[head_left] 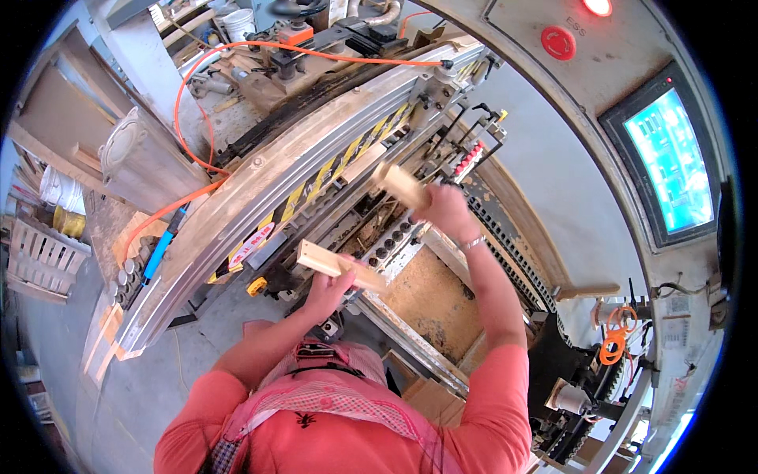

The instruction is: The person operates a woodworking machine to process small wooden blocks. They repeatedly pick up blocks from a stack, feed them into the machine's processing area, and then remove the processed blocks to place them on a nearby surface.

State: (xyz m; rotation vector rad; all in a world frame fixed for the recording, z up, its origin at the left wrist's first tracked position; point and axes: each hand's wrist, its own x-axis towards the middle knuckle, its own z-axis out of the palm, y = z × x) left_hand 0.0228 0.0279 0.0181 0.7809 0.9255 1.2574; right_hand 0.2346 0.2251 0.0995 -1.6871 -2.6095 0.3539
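left hand (328,294): wooden bar (317,258) | right hand (446,210): block (399,185), edges unclear | gap between

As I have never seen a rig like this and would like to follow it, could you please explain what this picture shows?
Certainly. There is no robot here: a person works with two bare hands. The view comes from a wide fisheye camera on the person's head, looking down, which is why straight edges look bent.

The left hand grips a pale wooden piece. The right hand holds a second wooden piece, a little blurred, farther forward.

Both are over a large machine with a yellow-and-black striped rail and a row of round black parts. Below lies a tan, sawdust-like layer. At the right, a panel carries a lit screen and a red button.
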